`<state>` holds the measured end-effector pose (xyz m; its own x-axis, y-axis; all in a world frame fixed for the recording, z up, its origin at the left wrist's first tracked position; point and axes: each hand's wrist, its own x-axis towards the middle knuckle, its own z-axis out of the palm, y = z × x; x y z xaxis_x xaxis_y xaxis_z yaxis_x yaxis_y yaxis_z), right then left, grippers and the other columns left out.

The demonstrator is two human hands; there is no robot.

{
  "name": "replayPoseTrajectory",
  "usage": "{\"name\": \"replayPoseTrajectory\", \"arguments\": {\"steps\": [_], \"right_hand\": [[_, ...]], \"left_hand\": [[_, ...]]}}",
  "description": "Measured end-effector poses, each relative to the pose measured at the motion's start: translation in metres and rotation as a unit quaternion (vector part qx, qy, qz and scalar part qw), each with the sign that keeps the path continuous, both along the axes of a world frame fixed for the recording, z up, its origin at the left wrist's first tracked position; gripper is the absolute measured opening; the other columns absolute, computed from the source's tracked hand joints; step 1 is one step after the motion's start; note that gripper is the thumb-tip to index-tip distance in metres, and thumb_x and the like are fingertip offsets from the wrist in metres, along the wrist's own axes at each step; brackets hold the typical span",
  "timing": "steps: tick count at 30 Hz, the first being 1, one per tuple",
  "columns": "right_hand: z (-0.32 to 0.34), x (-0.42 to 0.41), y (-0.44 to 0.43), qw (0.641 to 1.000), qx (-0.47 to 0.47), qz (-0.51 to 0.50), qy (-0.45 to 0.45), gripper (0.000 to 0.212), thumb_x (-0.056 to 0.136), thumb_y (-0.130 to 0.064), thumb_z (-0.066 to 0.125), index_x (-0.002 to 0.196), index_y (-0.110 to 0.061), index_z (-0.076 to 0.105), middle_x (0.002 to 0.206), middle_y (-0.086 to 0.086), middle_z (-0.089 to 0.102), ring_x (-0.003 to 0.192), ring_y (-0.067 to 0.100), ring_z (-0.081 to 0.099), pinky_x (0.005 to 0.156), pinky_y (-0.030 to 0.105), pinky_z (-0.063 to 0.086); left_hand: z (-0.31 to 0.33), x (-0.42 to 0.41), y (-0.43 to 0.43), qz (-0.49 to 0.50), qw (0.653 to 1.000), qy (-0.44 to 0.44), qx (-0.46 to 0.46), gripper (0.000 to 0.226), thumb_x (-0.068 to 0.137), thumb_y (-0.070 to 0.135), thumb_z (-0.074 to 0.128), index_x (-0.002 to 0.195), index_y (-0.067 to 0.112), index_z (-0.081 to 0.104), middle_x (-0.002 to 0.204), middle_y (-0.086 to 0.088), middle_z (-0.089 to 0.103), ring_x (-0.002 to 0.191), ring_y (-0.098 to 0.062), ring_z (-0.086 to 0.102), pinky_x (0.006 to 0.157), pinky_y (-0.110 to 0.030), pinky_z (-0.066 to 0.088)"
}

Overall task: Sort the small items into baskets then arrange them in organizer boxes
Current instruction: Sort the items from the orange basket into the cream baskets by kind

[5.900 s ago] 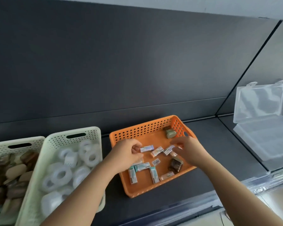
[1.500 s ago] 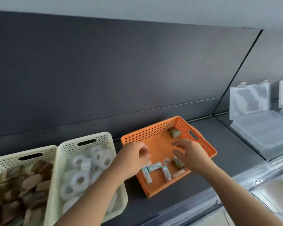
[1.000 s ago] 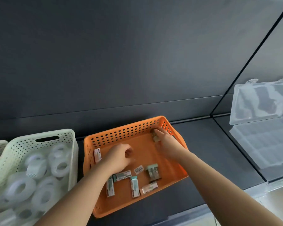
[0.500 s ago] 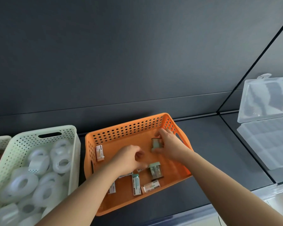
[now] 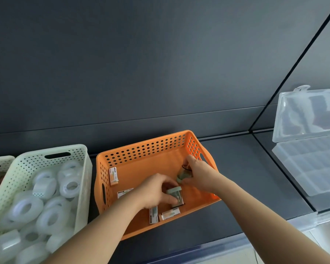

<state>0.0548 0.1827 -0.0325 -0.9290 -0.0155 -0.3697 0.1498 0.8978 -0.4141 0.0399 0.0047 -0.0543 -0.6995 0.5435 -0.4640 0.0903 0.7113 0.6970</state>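
An orange perforated basket [image 5: 147, 147] sits on the dark shelf and holds several small boxed erasers, one [image 5: 113, 176] near its left wall. My left hand [image 5: 156, 191] reaches into the basket and pinches a green-capped clear packet [image 5: 176, 195] lying on the basket floor. My right hand [image 5: 198, 173] holds a second green-capped packet [image 5: 183, 175] lifted a little above the floor near the right wall. More erasers [image 5: 170, 214] lie by the front wall.
A cream basket [image 5: 78, 155] of white tape rolls [image 5: 46, 189] stands left of the orange one; another cream basket [image 5: 0, 162] shows at the far left edge. A clear organizer box [image 5: 311, 164] with its lid up sits on the shelf at right, beyond a divider.
My left hand has moved right onto the packet lying on the basket floor. My right hand has drawn the other packet toward me from the basket's back right corner.
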Motion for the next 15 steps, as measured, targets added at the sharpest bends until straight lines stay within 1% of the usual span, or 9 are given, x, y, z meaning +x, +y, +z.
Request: {"name": "replayPoseTrajectory", "arguments": {"steps": [3, 5, 6, 7, 9, 11, 13, 15], "right_hand": [[0.003, -0.002, -0.002, 1.0, -0.015, 0.002, 0.019, 0.042, 0.086, -0.026, 0.069, 0.118, -0.022, 0.042, 0.111, -0.001, 0.059, 0.09, 0.013, 0.055, 0.068, 0.02, 0.042], [0.009, -0.002, -0.01, 0.999, -0.027, 0.005, 0.037, 0.04, 0.087, -0.025, 0.068, 0.118, -0.022, 0.043, 0.114, -0.001, 0.06, 0.091, 0.013, 0.056, 0.072, 0.02, 0.045], [0.013, -0.002, -0.015, 0.998, -0.034, 0.007, 0.049, 0.039, 0.088, -0.024, 0.067, 0.118, -0.022, 0.043, 0.115, -0.001, 0.06, 0.092, 0.013, 0.056, 0.072, 0.018, 0.046], [0.018, -0.003, -0.023, 0.997, -0.044, 0.01, 0.066, 0.038, 0.088, -0.024, 0.067, 0.118, -0.023, 0.043, 0.114, -0.001, 0.06, 0.091, 0.012, 0.056, 0.07, 0.016, 0.046], [0.032, -0.004, -0.042, 0.993, -0.067, 0.02, 0.1, 0.037, 0.09, -0.025, 0.065, 0.12, -0.023, 0.044, 0.111, -0.003, 0.059, 0.088, 0.01, 0.055, 0.058, 0.01, 0.042], [0.046, -0.006, -0.067, 0.987, -0.088, 0.04, 0.131, 0.038, 0.091, -0.025, 0.063, 0.123, -0.024, 0.044, 0.106, -0.006, 0.057, 0.085, 0.009, 0.055, 0.051, 0.007, 0.04], [0.055, -0.008, -0.097, 0.979, -0.111, 0.063, 0.159, 0.038, 0.092, -0.025, 0.061, 0.126, -0.024, 0.044, 0.106, -0.005, 0.058, 0.079, 0.008, 0.054, 0.051, 0.006, 0.038], [0.061, -0.01, -0.132, 0.972, -0.134, 0.09, 0.173, 0.039, 0.093, -0.025, 0.059, 0.129, -0.027, 0.044, 0.113, -0.003, 0.06, 0.078, 0.007, 0.055, 0.055, 0.006, 0.037]], "left_hand": [[0.007, 0.001, -0.012, 0.041, 0.999, 0.023, 0.006, 0.052, 0.075, 0.024, 0.081, 0.122, 0.029, 0.06, 0.122, 0.009, 0.058, 0.107, -0.01, 0.056, 0.092, -0.027, 0.048], [0.017, 0.002, -0.026, 0.069, 0.996, 0.055, 0.018, 0.051, 0.077, 0.022, 0.078, 0.124, 0.028, 0.058, 0.122, 0.01, 0.058, 0.106, -0.008, 0.055, 0.085, -0.021, 0.045], [0.023, 0.003, -0.035, 0.081, 0.993, 0.08, 0.022, 0.052, 0.079, 0.022, 0.077, 0.126, 0.028, 0.056, 0.122, 0.012, 0.056, 0.107, -0.007, 0.054, 0.085, -0.019, 0.043], [0.03, 0.005, -0.046, 0.091, 0.99, 0.108, 0.026, 0.054, 0.08, 0.024, 0.076, 0.129, 0.028, 0.055, 0.122, 0.015, 0.054, 0.108, -0.005, 0.052, 0.087, -0.02, 0.041], [0.044, 0.01, -0.073, 0.118, 0.98, 0.152, 0.046, 0.053, 0.082, 0.029, 0.074, 0.131, 0.031, 0.053, 0.12, 0.019, 0.051, 0.111, -0.002, 0.05, 0.095, -0.024, 0.042], [0.054, 0.015, -0.104, 0.159, 0.97, 0.168, 0.074, 0.054, 0.082, 0.033, 0.073, 0.132, 0.035, 0.053, 0.121, 0.021, 0.052, 0.112, 0.001, 0.051, 0.099, -0.03, 0.045], [0.062, 0.022, -0.138, 0.21, 0.956, 0.178, 0.104, 0.053, 0.083, 0.032, 0.073, 0.132, 0.036, 0.054, 0.119, 0.021, 0.055, 0.11, 0.001, 0.055, 0.098, -0.032, 0.048], [0.069, 0.03, -0.174, 0.26, 0.939, 0.188, 0.126, 0.051, 0.083, 0.026, 0.073, 0.129, 0.035, 0.056, 0.118, 0.018, 0.058, 0.106, 0.002, 0.058, 0.097, -0.03, 0.049]]}}
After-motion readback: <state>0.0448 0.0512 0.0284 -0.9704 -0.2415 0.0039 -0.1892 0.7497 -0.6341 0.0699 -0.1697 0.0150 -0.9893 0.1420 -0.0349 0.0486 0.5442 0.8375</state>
